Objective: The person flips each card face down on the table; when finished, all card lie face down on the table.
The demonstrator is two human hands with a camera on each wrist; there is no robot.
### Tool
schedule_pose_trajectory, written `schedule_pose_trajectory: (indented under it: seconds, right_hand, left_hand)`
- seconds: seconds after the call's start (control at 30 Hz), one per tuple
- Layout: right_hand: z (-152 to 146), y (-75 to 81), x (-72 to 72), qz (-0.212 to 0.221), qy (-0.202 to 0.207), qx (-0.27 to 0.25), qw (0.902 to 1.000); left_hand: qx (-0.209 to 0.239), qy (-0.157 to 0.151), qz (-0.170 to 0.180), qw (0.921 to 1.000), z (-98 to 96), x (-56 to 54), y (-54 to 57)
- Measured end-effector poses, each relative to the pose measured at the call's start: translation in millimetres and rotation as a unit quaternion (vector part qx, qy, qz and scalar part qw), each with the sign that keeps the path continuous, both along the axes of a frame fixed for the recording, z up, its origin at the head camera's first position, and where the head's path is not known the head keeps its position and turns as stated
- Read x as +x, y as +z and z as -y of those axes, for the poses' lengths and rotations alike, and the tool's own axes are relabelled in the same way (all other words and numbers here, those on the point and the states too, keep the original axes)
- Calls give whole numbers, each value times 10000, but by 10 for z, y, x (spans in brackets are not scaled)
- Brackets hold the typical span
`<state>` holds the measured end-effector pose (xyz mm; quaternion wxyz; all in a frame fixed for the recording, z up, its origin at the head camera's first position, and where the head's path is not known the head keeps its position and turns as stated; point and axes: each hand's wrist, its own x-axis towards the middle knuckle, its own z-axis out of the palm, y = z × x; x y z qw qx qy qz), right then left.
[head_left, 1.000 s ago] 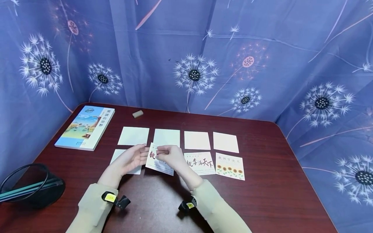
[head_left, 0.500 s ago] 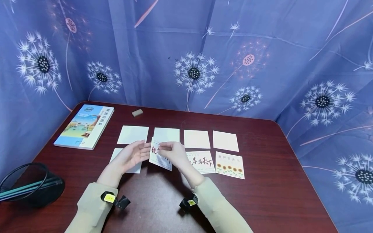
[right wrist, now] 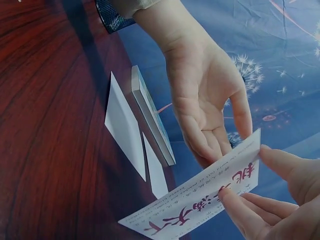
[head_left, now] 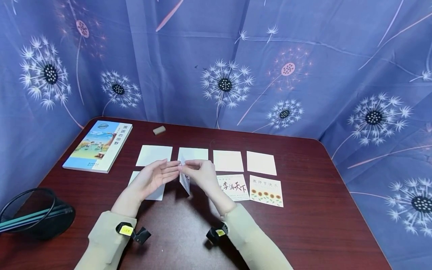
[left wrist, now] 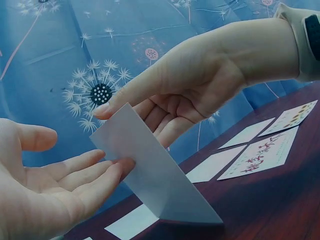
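My right hand (head_left: 203,178) pinches a white card (head_left: 184,183) between thumb and fingers, holding it steeply tilted above the table. Red calligraphy covers the printed face of this card, seen in the right wrist view; its blank back (left wrist: 155,175) faces the left wrist camera. My left hand (head_left: 148,182) has its fingers extended, palm up, the fingertips at the card's blank side. Right of the hands lie a matching calligraphy card (head_left: 233,187) and a card with sunflowers (head_left: 266,192), both printed side up. A blank card (head_left: 156,194) lies partly hidden under the left hand.
Blank cards form a back row, among them one at its left end (head_left: 154,155) and one at its right end (head_left: 261,163). A book (head_left: 98,146) lies back left, with an eraser-like block (head_left: 159,130) nearby. A black mesh pen holder (head_left: 50,225) lies at the left edge.
My right hand has turned the held card from facing the head camera to nearly edge-on. The left fingers have moved slightly right, closer to the card.
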<state>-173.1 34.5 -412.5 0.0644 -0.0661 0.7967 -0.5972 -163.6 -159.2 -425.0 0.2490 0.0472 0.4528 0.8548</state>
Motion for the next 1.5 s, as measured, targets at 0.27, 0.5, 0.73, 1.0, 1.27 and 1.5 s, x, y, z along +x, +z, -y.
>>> schedule_pose_trajectory:
  seconds: [0.27, 0.5, 0.73, 1.0, 1.27, 1.5]
  right_hand:
    - [-19, 19, 7, 58, -68, -377, 9992]
    - [-101, 77, 25, 28, -108, -661, 9977]
    - [-188, -1, 30, 210, -508, -742, 9957]
    - [-310, -158, 20, 607, -644, -1026, 9908]
    - [-415, -323, 32, 1012, -626, -1041, 9874]
    - [-462, -411, 63, 1193, -490, -884, 9877]
  left_hand:
    - [-23, -110, -156, 9998, -6, 1, 18]
    - [560, -281, -94, 9980, -9, -23, -28]
    - [494, -486, -105, 9975, -53, -15, -75]
    - [133, -624, -92, 9979, -117, -5, -131]
    - [-290, -618, 27, 9977, -141, -25, -197]
    - [-685, -672, 31, 9954, -131, -37, -269]
